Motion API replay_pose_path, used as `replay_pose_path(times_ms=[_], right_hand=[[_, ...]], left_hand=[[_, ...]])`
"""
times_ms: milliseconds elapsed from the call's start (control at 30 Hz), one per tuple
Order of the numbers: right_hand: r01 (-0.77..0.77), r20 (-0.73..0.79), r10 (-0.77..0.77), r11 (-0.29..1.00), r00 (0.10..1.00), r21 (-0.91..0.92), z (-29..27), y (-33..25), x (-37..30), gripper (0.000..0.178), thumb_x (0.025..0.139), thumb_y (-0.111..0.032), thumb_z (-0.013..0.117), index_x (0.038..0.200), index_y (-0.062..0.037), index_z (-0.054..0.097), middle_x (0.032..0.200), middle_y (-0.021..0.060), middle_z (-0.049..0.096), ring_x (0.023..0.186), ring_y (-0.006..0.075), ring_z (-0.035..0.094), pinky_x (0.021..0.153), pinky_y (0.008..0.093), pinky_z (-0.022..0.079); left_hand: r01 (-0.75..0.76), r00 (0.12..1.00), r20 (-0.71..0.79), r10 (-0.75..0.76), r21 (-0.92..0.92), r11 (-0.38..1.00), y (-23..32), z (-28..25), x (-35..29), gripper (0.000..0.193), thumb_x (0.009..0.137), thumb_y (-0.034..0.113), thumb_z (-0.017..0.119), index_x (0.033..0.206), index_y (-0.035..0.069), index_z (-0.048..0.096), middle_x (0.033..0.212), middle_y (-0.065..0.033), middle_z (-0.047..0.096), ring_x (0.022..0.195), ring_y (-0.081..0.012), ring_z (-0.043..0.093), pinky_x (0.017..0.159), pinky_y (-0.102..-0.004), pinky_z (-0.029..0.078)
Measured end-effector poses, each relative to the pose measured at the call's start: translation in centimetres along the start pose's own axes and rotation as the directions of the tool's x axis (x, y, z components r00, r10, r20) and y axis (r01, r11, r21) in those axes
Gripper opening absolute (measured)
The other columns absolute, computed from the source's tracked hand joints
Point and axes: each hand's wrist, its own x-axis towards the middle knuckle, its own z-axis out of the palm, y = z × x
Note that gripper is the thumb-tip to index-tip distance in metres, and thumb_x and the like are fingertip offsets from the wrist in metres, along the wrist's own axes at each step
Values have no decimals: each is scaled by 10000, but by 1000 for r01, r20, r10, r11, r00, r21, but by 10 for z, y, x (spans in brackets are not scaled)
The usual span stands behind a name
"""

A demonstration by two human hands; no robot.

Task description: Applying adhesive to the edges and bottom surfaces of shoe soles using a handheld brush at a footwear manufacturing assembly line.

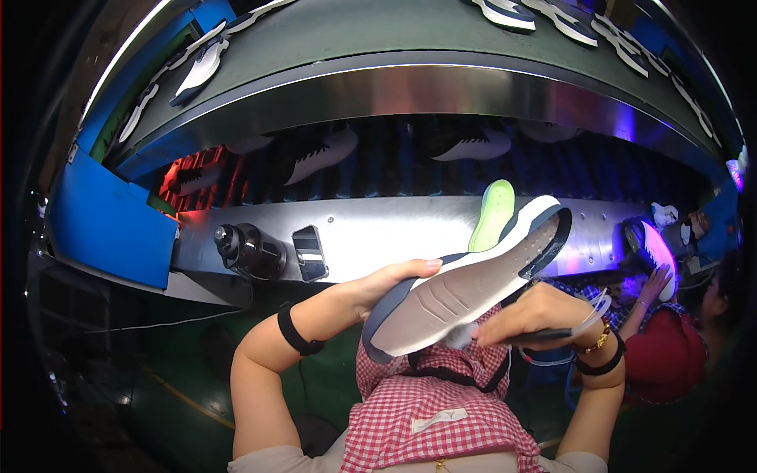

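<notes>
Holding shoe sole (457, 303) tilted above checked apron (489, 426), flat face toward the camera | pinching its far edge with left hand (394, 284), underside fingers hidden | gripping dark-handled brush (544, 335) in right hand (527, 315), whitish tip at near edge | probably brushing that face; seems to call for steady tilt, light strokes along rim | beyond, pale-green insole (494, 213) over metal bench (371, 225)

Bottle (260, 254) left of phone (310, 254) on bench (394, 229); insole (494, 211) behind shoe sole (461, 296); conveyor (355, 35) behind bench.
</notes>
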Motion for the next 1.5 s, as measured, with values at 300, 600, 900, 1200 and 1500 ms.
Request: replay_pose_path(times_ms=[300, 600, 900, 1200, 1500], right_hand=[[-20, 62, 29, 988, 998, -153, -23, -6, -7, 222, 764, -82, 584, 971, -117, 654, 1039, 35, 648, 898, 213, 635, 731, 302, 512], [-122, 19, 132, 957, 991, -264, -33, -2, -20, 261, 740, -76, 588, 986, -140, 649, 1059, 20, 641, 877, 224, 637, 674, 294, 511], [-136, -114, 125, 987, 986, -88, -53, 11, -36, 198, 773, -105, 601, 963, -65, 641, 1022, 106, 645, 906, 262, 632, 764, 312, 506], [-195, -193, 228, 965, 954, 176, -21, 4, -17, 225, 780, -125, 659, 991, -49, 658, 864, 115, 677, 727, 180, 658, 653, 256, 502], [-277, -416, 485, 840, 769, 467, 5, 44, 31, 147, 802, -100, 611, 820, 41, 650, 722, 71, 641, 632, 99, 595, 582, 231, 480]], left_hand=[[41, 999, 2, -41, 58, 997, 3, 1, -9, 677, 828, 482, 526, 1243, -43, 423, 1088, -213, 543, 922, -207, 603, 726, -278, 514], [90, 996, -27, -89, 34, 995, -2, -4, -19, 678, 823, 468, 543, 1226, -65, 428, 1086, -203, 551, 905, -199, 612, 714, -256, 517], [76, 993, -93, -70, 64, 995, 9, -2, -37, 633, 827, 444, 534, 1187, -72, 470, 1060, -204, 580, 860, -208, 630, 743, -272, 508], [-20, 977, -214, -12, -146, 989, -4, -15, -23, 524, 860, 374, 501, 1199, -24, 472, 1095, -178, 585, 920, -219, 619, 804, -317, 506], [-178, 983, -37, 178, 1, 984, -23, -13, 37, 528, 870, 411, 455, 1179, -18, 477, 1057, -168, 579, 865, -215, 607, 729, -341, 514]])
